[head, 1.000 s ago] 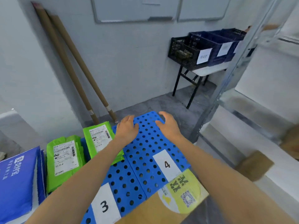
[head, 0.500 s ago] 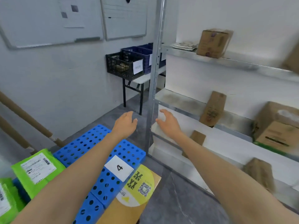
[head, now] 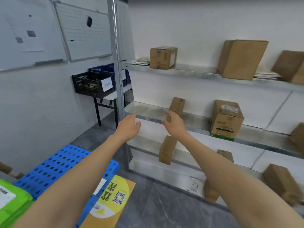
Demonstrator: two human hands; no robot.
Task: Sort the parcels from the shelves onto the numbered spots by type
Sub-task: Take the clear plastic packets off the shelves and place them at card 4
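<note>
Forearms stretch up from the bottom edge toward a metal shelving unit [head: 117, 63]. Nearest, at the lower left, a green parcel [head: 11, 201] lies beside a blue perforated board [head: 54, 167], and a flat brown parcel with a yellow round sticker [head: 113, 195] rests just right of the board on the grey floor. Farther out, the left hand [head: 127, 127] hangs in the air beside the upright post, fingers loosely spread and holding nothing. The right hand [head: 174, 125] is level with the front edge of the middle shelf [head: 148, 111], its fingers relaxed and apart, also holding nothing. A slim brown box [head: 177, 104] stands just behind it, and whether the fingers touch it cannot be told. Below the right wrist another narrow box [head: 167, 150] stands on the lower shelf, with a tilted box [head: 281, 183] and a white packet [head: 195, 184] on the bottom level. A printed carton [head: 226, 119] sits farther right on the middle shelf. On the top shelf are a small carton [head: 162, 57] and a large carton [head: 240, 59]. Against the far wall a black crate [head: 88, 84] sits on a small table beneath a whiteboard [head: 83, 33].
</note>
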